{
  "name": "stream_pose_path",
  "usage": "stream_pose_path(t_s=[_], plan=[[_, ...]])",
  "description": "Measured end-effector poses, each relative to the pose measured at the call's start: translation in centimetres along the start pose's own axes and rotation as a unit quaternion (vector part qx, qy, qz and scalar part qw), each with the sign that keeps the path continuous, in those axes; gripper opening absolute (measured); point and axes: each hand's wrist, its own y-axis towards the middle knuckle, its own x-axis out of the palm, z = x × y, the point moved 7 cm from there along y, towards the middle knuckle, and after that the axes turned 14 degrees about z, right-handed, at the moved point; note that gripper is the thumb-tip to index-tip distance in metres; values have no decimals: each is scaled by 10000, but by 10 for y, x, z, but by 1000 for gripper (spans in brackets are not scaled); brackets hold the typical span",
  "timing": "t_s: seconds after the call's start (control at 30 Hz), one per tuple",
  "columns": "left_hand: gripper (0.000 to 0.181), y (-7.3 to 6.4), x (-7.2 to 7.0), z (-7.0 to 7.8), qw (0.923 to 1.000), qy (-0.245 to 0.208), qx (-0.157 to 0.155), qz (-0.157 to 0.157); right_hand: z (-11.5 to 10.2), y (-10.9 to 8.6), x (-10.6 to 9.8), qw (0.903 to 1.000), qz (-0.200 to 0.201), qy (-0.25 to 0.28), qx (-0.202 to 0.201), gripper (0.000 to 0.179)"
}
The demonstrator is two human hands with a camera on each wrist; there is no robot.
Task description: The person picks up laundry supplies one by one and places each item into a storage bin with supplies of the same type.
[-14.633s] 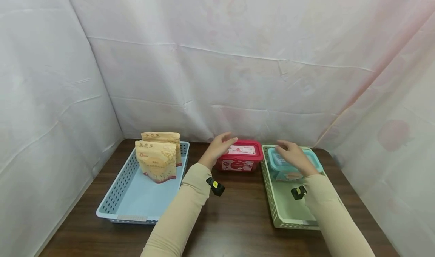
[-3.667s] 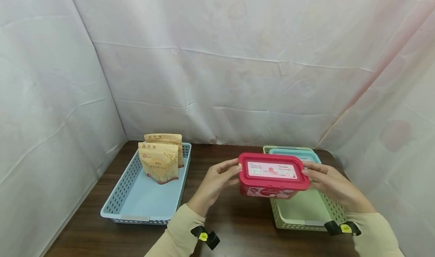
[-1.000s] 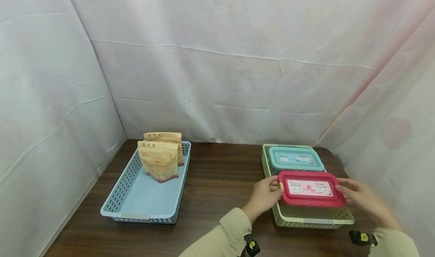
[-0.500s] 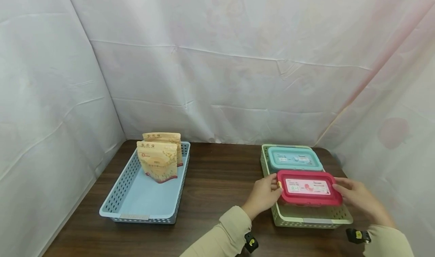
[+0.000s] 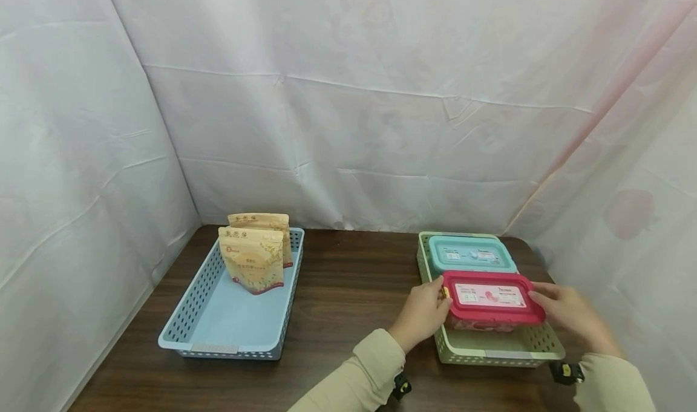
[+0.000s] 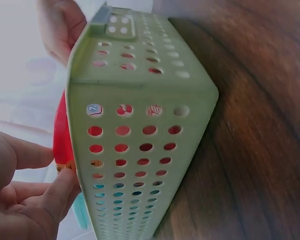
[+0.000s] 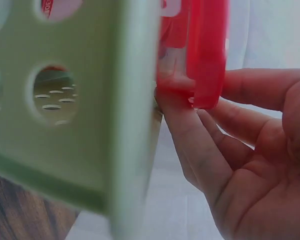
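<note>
A red lidded plastic box (image 5: pixel 492 298) with a pink label sits low inside the green perforated basket (image 5: pixel 490 359), in front of a teal lidded box (image 5: pixel 472 253). My left hand (image 5: pixel 420 314) grips the red box's left end by the lid edge, beside a small yellow tab. On the opposite end my right hand (image 5: pixel 572 315) pinches the lid rim, thumb on top and fingers beneath, as the right wrist view shows. Through the basket's holes in the left wrist view, the red box (image 6: pixel 63 135) shows inside the wall.
At the left stands a blue perforated basket (image 5: pixel 234 321) with two yellow stand-up pouches (image 5: pixel 253 261) at its back. Dark wooden table (image 5: pixel 348 279) lies between the baskets. White curtains (image 5: pixel 348 127) close off the back and both sides.
Earlier the red box stood on the table between the baskets; both hands lifted it over to the green basket. Over the last second it has shifted slightly left and back and sunk into the basket.
</note>
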Motion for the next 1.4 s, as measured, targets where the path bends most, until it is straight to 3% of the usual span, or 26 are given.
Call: stream_pose_path(t_s=[0.17, 0.6, 0.9, 1.17, 1.3, 1.4], plan=[[48, 3, -1, 1, 9982, 538, 257, 14, -5, 2, 2, 9998, 167, -130, -29, 61], [48, 7, -1, -1, 9987, 492, 106, 9, -10, 3, 1, 9991, 326, -164, -222, 57], [53, 5, -4, -2, 9991, -168, -317, -225, -17, 0, 0, 9984, 40, -377, -422, 62], [67, 1, -2, -3, 9870, -1184, -902, -600, -28, -3, -3, 9979, -182, -326, -528, 69], [70, -1, -1, -2, 9837, -1296, -1022, -707, -30, -5, -3, 9978, -324, -311, -484, 73], [71, 0, -3, 0, 9856, -1181, -998, -685, -32, -6, -3, 9977, -364, -289, -493, 75]])
